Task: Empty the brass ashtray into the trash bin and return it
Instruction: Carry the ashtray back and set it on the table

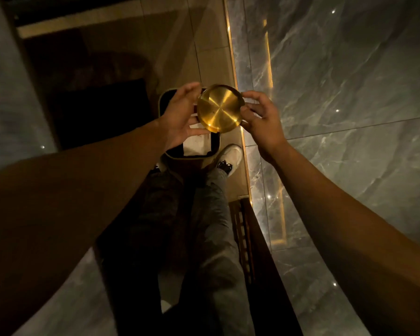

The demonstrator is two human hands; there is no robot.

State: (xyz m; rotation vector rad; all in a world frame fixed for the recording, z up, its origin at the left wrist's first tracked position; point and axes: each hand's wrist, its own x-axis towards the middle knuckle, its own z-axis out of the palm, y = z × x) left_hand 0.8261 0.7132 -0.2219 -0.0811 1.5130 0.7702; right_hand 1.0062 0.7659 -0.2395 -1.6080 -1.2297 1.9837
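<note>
While both arms reach forward, left hand (180,112) and right hand (260,117) grip the brass ashtray (219,108) by opposite edges, fingers spread. Ashtray is round, so no long axis; its flat polished base faces the camera, open side turned down and away. It is held above the trash bin (189,155), whose dark liner holds pale crumpled paper (195,141). White sneaker (230,157) stands just beside the bin; marble wall (337,93) to the right.
</note>
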